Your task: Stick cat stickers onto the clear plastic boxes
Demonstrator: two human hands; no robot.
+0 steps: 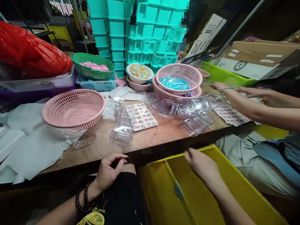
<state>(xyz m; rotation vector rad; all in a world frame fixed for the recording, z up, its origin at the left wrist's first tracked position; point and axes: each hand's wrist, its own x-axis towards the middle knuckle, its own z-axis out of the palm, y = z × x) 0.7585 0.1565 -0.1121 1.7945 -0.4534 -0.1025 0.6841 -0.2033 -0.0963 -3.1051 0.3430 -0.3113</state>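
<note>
My left hand [109, 171] hangs just below the front edge of the wooden table [161, 132], over my lap, fingers loosely curled and apart, holding nothing I can see. My right hand [201, 163] reaches over the rim of a yellow crate [211, 200], fingers bent downward; whether it holds anything is hidden. On the table above lie clear plastic boxes [123, 132], a sheet of small printed stickers [142, 116] and an empty pink basket [73, 107].
Another person's hands [234, 90] work at the right by a second sticker sheet [231, 115]. Pink baskets with blue pieces [178, 82], a green basket [93, 65], a white bowl [140, 73], stacked teal crates [145, 31], a red bag [30, 53] and white paper [35, 150] surround the table.
</note>
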